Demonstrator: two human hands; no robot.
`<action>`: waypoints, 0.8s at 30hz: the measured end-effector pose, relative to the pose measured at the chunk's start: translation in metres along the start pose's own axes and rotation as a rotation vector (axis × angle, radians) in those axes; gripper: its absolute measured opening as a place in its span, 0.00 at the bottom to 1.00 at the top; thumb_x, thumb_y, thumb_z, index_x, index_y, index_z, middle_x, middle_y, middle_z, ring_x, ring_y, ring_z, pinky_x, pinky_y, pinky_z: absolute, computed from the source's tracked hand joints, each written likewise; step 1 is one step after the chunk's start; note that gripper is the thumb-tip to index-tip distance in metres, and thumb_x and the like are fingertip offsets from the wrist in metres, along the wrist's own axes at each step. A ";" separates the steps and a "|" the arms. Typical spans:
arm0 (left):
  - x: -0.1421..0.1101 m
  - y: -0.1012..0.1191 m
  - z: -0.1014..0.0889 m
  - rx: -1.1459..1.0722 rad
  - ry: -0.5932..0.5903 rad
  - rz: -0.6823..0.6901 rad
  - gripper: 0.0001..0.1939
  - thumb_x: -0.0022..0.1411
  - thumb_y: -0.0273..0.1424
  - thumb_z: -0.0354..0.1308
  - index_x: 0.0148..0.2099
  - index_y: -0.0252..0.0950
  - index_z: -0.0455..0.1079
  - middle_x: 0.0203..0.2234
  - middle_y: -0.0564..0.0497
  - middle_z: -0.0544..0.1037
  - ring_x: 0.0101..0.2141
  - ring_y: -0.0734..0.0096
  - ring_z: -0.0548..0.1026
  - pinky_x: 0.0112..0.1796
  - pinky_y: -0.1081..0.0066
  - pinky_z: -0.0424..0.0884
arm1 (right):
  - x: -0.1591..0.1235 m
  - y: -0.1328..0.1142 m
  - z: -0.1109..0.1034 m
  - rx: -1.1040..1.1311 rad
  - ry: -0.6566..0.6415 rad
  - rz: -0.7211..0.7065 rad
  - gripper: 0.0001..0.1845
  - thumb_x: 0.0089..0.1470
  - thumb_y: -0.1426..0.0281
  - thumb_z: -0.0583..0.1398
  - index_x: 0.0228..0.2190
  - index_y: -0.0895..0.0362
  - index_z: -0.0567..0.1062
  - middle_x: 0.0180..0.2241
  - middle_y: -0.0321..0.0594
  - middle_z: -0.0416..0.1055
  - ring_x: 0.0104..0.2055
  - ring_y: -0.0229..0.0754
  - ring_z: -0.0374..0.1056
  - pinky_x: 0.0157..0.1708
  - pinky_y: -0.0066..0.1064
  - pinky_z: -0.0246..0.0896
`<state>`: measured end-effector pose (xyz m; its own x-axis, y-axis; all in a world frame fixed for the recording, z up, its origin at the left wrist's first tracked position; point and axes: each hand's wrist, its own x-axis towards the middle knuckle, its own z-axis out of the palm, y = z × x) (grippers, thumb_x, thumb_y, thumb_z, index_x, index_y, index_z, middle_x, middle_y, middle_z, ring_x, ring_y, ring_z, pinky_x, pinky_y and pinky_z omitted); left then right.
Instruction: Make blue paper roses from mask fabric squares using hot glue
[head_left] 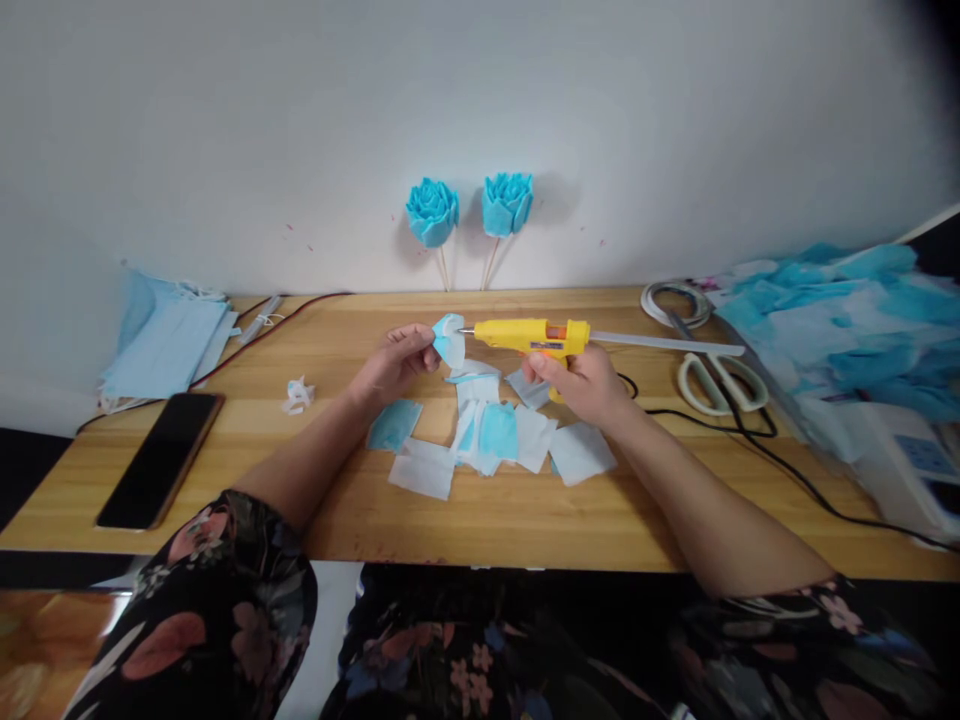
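Note:
My left hand point(401, 358) pinches a small blue-and-white fabric petal point(450, 341) above the table. Wrapped round the handle of a yellow hot glue gun point(514, 335) is my right hand point(581, 378). The gun's metal nozzle points left and meets the petal's edge, or nearly so; I cannot tell whether it touches. A long translucent glue stick point(660, 343) sticks out of the gun's back end. Below both hands lie several cut squares of blue and white mask fabric point(499, 430), some overlapping. Two blue fabric roses point(433, 213) on thin sticks lean against the wall behind.
On the left are a stack of blue face masks point(169, 340), a black phone point(161, 460) and a crumpled white scrap point(298, 394). White-handled scissors point(722, 383), a wire coil point(677, 303), a black cord point(810, 487), a heap of blue fabric pieces point(855, 310) and a white device point(911, 470) occupy the right.

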<state>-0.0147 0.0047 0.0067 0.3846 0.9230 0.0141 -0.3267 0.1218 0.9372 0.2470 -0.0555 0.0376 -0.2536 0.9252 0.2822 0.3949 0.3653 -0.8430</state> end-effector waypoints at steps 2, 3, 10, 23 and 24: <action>0.000 -0.001 -0.001 -0.003 -0.009 -0.001 0.19 0.52 0.42 0.72 0.23 0.32 0.72 0.16 0.52 0.73 0.21 0.78 0.69 0.26 0.76 0.63 | 0.000 0.001 0.000 -0.015 0.004 0.008 0.22 0.59 0.55 0.56 0.21 0.56 0.72 0.23 0.37 0.72 0.26 0.37 0.65 0.29 0.30 0.60; 0.000 -0.001 -0.001 -0.002 -0.016 0.001 0.19 0.52 0.41 0.72 0.24 0.32 0.72 0.16 0.52 0.73 0.21 0.78 0.69 0.26 0.76 0.64 | 0.000 0.001 0.000 -0.020 0.008 0.008 0.22 0.59 0.55 0.56 0.20 0.55 0.72 0.23 0.37 0.71 0.26 0.36 0.65 0.28 0.30 0.60; 0.000 -0.002 -0.002 -0.006 -0.039 -0.004 0.20 0.53 0.42 0.71 0.24 0.32 0.72 0.16 0.51 0.72 0.21 0.77 0.69 0.26 0.75 0.63 | -0.001 0.003 0.001 -0.031 0.018 0.034 0.21 0.57 0.56 0.57 0.20 0.55 0.72 0.23 0.37 0.72 0.26 0.37 0.66 0.29 0.30 0.62; -0.002 0.001 0.001 -0.014 -0.026 0.002 0.19 0.52 0.41 0.72 0.24 0.32 0.71 0.16 0.52 0.72 0.21 0.78 0.69 0.27 0.76 0.63 | -0.002 0.006 0.002 -0.086 0.022 0.091 0.22 0.55 0.52 0.59 0.21 0.55 0.73 0.22 0.37 0.72 0.25 0.38 0.66 0.27 0.30 0.61; -0.002 0.001 0.001 -0.012 -0.027 0.005 0.19 0.52 0.42 0.72 0.24 0.32 0.71 0.16 0.52 0.72 0.21 0.77 0.69 0.27 0.76 0.63 | -0.003 0.005 0.002 -0.092 0.024 0.089 0.21 0.55 0.52 0.59 0.21 0.55 0.73 0.23 0.37 0.72 0.26 0.38 0.66 0.27 0.30 0.61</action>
<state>-0.0147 0.0029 0.0081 0.4057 0.9136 0.0279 -0.3388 0.1219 0.9329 0.2483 -0.0563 0.0314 -0.1929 0.9562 0.2201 0.4946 0.2885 -0.8199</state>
